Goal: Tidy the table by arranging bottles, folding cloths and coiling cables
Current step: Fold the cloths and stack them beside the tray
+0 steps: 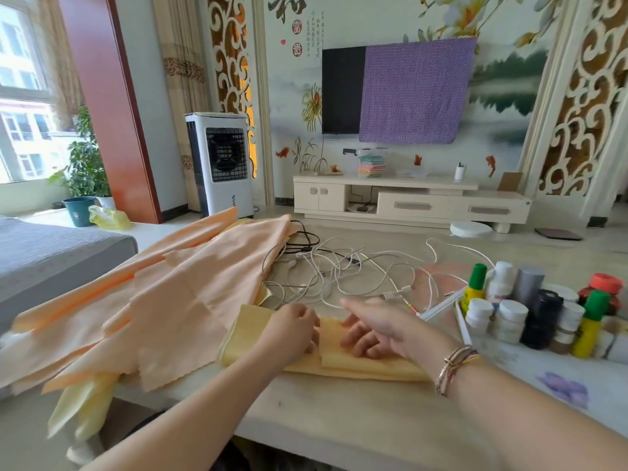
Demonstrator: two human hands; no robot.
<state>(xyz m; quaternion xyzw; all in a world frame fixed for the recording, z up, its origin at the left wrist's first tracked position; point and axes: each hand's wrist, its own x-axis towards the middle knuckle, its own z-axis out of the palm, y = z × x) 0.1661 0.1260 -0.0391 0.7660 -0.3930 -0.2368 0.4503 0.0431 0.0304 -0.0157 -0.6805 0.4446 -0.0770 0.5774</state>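
Both forearms reach in from the bottom edge, the left from about 7 o'clock, the right from about 4 o'clock, and the hands meet near the centre of the view. The left hand (294,329) lies knuckles up, its fingers curled down and under, the grip closed on the folded yellow cloth (356,363) beneath it. The right hand (377,326) sits just at 3 o'clock of the left, palm turned inward, fingers loosely bent and spread, tips resting on the same cloth. The right wrist wears bracelets (453,367). Both arms are bare.
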